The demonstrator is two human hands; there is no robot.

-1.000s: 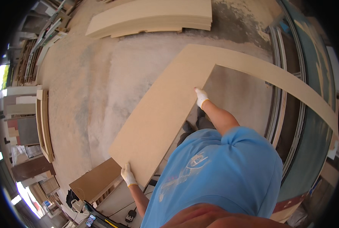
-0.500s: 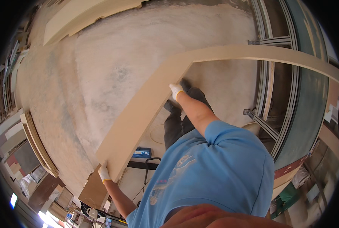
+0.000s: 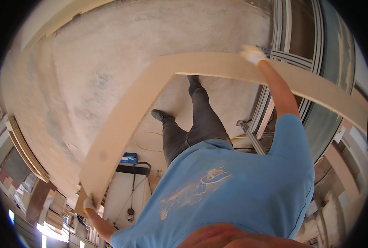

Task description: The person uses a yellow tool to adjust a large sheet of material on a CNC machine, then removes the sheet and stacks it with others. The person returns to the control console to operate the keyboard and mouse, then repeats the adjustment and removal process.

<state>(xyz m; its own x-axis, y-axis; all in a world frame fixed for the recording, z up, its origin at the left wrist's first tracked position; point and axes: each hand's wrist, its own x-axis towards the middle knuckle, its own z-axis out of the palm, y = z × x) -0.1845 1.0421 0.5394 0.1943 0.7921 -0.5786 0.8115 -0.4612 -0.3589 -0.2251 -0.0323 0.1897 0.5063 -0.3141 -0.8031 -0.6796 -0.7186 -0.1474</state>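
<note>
A long, wide beige board [image 3: 113, 120] with an angled bend spans the view, from near my left side, across in front of my legs, to the far right. My left hand [image 3: 89, 203], in a white glove with a yellow cuff, is closed on its near left end. My right hand [image 3: 253, 54], in a matching glove, is over the far edge of the right arm of the board. Its fingers look stretched out, though motion blurs them; whether they touch the board I cannot tell.
At the right, a metal profile frame [image 3: 277, 25] stands beside a green-grey surface [image 3: 330, 53], and the board lies across both. A blue box [image 3: 129, 158] sits near my left leg. Stacked panels [image 3: 27, 151] are at the left; a pale slab [image 3: 47, 20] lies at the far left.
My right hand has left the board's inner edge near the bend and moved right to its far edge. The board has shifted left in view; my left hand stays at its end.
</note>
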